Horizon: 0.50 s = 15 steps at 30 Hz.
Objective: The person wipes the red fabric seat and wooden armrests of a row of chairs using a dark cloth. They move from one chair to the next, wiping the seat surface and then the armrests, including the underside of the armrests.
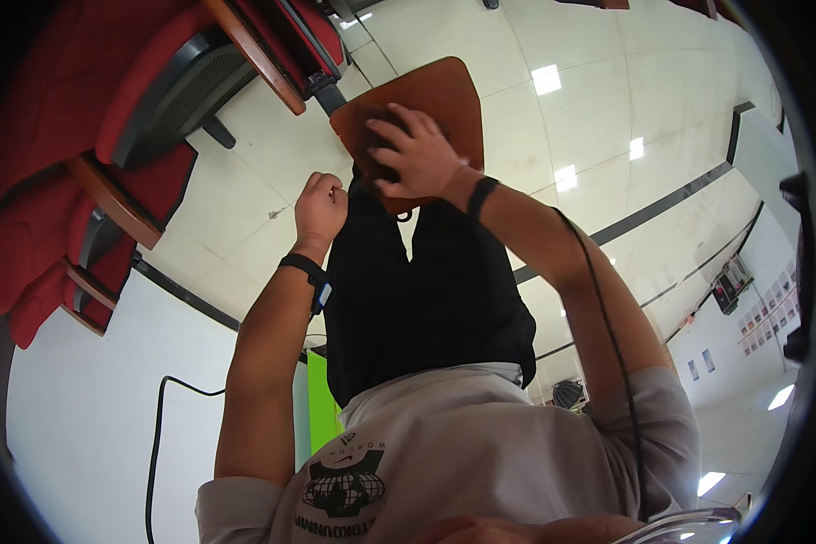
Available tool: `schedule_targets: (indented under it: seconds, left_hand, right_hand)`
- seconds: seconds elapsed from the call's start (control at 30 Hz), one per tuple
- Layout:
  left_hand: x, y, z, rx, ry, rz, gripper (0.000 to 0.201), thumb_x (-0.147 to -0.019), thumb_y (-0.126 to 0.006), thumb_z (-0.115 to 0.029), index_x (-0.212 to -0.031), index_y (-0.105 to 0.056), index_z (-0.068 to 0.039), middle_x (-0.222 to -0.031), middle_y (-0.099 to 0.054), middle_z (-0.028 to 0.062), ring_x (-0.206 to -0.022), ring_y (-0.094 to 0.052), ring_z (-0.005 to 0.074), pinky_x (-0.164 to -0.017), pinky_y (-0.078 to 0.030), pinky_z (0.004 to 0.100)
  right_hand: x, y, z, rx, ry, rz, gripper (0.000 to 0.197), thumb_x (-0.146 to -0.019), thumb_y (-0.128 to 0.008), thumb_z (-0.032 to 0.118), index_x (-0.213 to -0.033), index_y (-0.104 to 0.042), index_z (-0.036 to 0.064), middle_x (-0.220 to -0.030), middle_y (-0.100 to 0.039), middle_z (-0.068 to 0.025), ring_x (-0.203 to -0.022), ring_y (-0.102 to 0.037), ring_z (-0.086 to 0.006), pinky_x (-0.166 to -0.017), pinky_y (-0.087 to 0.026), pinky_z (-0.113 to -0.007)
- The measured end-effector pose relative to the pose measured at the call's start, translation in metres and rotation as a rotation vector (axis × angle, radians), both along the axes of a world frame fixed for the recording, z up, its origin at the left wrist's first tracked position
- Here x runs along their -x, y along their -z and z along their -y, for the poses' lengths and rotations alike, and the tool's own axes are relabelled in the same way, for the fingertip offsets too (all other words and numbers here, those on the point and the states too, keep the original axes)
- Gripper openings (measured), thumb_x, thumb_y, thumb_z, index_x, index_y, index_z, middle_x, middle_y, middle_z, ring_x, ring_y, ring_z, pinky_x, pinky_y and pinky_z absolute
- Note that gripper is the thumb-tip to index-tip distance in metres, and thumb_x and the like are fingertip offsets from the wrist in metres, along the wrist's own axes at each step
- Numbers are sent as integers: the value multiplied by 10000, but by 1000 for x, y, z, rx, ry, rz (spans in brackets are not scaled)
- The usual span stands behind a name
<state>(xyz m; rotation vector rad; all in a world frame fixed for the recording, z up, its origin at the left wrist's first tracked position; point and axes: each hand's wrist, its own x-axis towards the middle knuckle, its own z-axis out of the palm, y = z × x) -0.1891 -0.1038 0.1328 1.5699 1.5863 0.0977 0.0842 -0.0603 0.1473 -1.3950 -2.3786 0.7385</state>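
Head view shows the brown board [459, 113] right of the red seats [59, 91], probably stiff, light and slick, best held by its edges, the right hand [419, 163] spread over its face, the left hand [320, 213], nearer those seats, loosely fisted.

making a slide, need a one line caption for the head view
Right hand spread over a brown panel, left hand curled near it, red seats at upper left.

The right hand [415, 161] is covering a part of the brown board [458, 104], and the curled left hand [321, 210] is hiding its palm. The view's edge is cutting red seats [63, 100] on the left, while small sheets [771, 306] on the right are appearing too tiny to tell.
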Motion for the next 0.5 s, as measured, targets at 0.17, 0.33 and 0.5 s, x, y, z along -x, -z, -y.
schedule_targets:
  seconds: [0.17, 0.33, 0.5]
  left_hand:
    - [6, 8, 2, 4, -38, -33, 53, -929, -667, -73, -950, -716, -67, -985, -698, 110, -787, -704, 325, -734, -589, 439]
    - [5, 5, -5, 5, -37, -35, 48, -930, -667, -65, -952, -709, -58, -981, -696, 112, -775, -701, 300, -730, -587, 421]
    - [-2, 4, -13, -4, -44, -2, 43, -942, -666, -66, -953, -707, -61, -982, -697, 101, -784, -702, 287, -741, -589, 411]
  right_hand:
    - [64, 30, -26, -174, -23, -4, 243, -812, -805, 300, -997, -658, 244, -1437, -594, -14, -1413, -541, -375, -1132, -478, -551]
    - [47, 37, -42, -211, 50, 12, 269, -817, -794, 262, -1056, -670, 266, -1408, -622, -15, -1343, -578, -364, -1074, -498, -543]
    - [-34, 40, -81, -166, 342, 121, 424, -874, -802, 274, -1293, -743, 287, -1407, -663, -52, -1257, -611, -384, -1028, -511, -531]
